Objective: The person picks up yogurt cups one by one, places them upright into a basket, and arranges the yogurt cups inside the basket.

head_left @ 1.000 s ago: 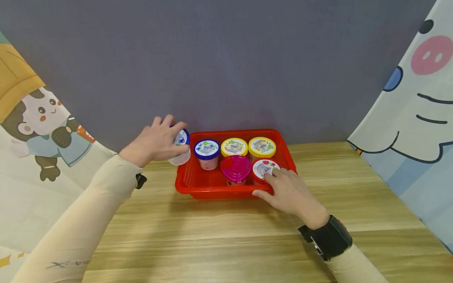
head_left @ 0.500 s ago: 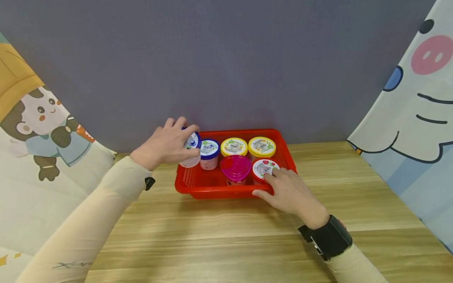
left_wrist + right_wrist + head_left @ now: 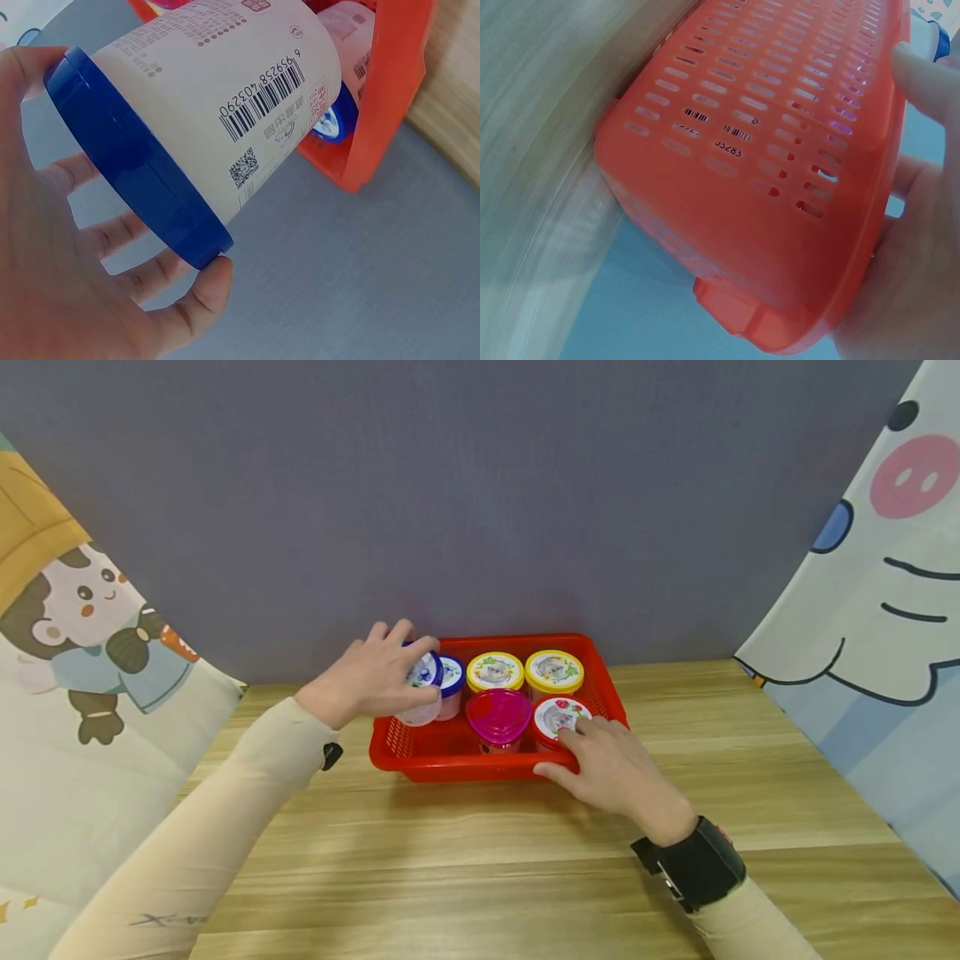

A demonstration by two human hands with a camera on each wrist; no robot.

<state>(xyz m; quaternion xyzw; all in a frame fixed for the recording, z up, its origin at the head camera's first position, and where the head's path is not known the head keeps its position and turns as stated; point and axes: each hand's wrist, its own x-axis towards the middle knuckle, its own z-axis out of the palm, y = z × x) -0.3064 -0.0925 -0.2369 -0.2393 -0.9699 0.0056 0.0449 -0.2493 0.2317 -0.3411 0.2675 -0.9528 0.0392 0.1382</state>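
Wooden worktop against a grey backdrop. Left hand, gripping a blue-lidded tub, had carried it from outside over the red basket's left rim; placement looked near. Right hand clasped the basket's front rim.

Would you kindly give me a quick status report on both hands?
Left hand grips blue-lidded cup over red basket. Right hand holds basket's front rim. Empty front-left spot; another blue-lidded cup right beside.

left hand fingers curled, right hand gripping
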